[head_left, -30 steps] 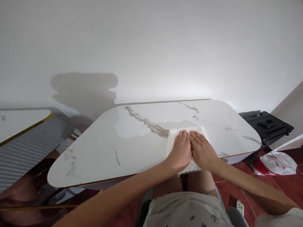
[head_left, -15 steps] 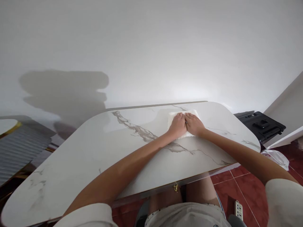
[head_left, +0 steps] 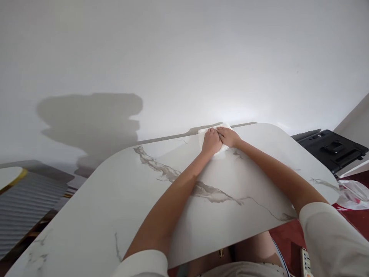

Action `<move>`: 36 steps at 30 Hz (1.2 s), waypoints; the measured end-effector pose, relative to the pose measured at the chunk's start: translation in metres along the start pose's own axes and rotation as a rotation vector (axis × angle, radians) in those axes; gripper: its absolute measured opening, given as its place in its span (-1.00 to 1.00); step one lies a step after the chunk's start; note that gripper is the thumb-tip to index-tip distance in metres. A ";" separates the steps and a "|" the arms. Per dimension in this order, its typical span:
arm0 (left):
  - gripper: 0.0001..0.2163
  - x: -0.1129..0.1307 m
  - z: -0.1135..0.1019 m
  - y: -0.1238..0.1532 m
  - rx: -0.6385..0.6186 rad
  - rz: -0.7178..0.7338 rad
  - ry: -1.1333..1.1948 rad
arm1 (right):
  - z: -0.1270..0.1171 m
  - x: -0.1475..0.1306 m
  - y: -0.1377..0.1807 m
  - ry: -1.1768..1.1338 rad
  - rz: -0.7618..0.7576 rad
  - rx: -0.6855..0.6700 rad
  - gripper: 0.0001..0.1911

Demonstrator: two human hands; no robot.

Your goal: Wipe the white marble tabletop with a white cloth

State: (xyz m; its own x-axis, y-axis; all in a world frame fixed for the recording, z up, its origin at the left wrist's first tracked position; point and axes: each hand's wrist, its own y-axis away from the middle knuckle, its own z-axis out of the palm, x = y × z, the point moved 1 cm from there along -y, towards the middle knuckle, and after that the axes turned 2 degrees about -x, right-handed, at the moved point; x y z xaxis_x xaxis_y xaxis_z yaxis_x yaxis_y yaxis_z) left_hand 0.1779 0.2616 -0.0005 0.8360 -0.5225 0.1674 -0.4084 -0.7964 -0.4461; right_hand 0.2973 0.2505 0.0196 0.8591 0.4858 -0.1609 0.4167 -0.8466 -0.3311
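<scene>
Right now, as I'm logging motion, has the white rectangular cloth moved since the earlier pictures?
Yes: the cloth has moved forward, from the near edge of the white, grey-veined tabletop to its far edge.

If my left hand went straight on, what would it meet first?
Your left hand on the white cloth would probably meet the wall, beyond the far edge of the tabletop, though depth there is unclear.
</scene>
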 end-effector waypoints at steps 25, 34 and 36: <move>-0.55 0.089 -0.018 0.045 -0.137 0.184 0.095 | -0.041 -0.018 0.112 0.218 0.237 0.001 -0.51; -0.52 0.113 -0.057 0.143 -0.155 0.208 0.128 | -0.052 -0.096 0.192 0.227 0.203 -0.011 -0.47; -0.51 0.123 -0.067 0.162 -0.185 0.198 0.140 | -0.054 -0.107 0.211 0.223 0.195 -0.009 -0.46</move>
State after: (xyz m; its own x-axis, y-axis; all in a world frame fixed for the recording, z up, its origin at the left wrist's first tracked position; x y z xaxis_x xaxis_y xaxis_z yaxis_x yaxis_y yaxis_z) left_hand 0.1898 0.0485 0.0069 0.6802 -0.6996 0.2190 -0.6286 -0.7103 -0.3168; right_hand 0.3097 0.0083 0.0176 0.9670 0.2546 -0.0123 0.2388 -0.9216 -0.3059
